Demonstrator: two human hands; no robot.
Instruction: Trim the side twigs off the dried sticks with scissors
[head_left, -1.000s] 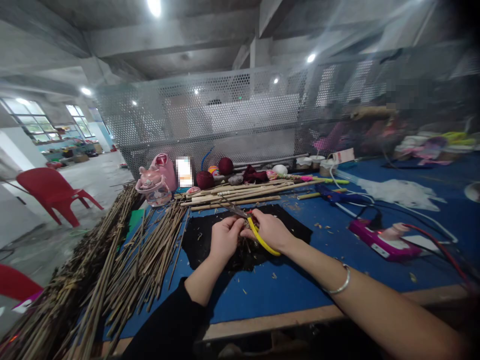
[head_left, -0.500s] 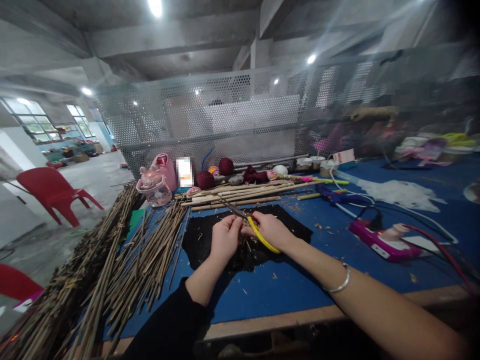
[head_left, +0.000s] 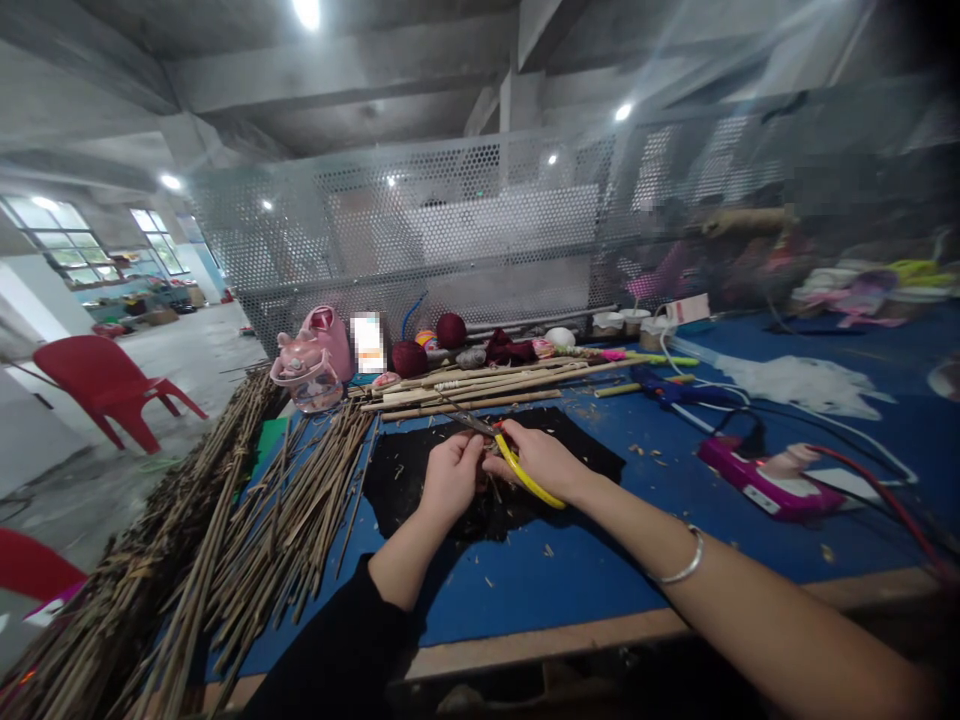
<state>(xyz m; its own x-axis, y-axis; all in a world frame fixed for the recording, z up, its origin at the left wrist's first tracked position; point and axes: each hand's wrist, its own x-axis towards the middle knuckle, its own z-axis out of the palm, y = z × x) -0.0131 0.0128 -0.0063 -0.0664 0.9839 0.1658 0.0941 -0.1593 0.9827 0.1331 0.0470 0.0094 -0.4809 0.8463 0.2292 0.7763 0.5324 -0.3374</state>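
Observation:
My right hand [head_left: 541,458] is closed on scissors [head_left: 529,482] with a yellow handle, their dark blades pointing up and to the left. Close beside it, my left hand [head_left: 453,468] pinches something small near the blades; what it holds is mostly hidden by the fingers. Both hands are over a black cloth [head_left: 585,450] strewn with small plant scraps. To the left of the cloth lies a fanned pile of thin brown sticks [head_left: 300,520].
A thick bundle of twigs [head_left: 161,540] runs along the table's left edge. Pale rods [head_left: 480,382] and dark red yarn balls [head_left: 451,331] lie behind the cloth. At right are a purple power strip [head_left: 769,482], cables and a blue glue gun [head_left: 679,390]. A perforated metal screen [head_left: 420,235] stands behind.
Both hands stay almost in place over the cloth. The scissors have shifted only slightly, and the view has moved a little.

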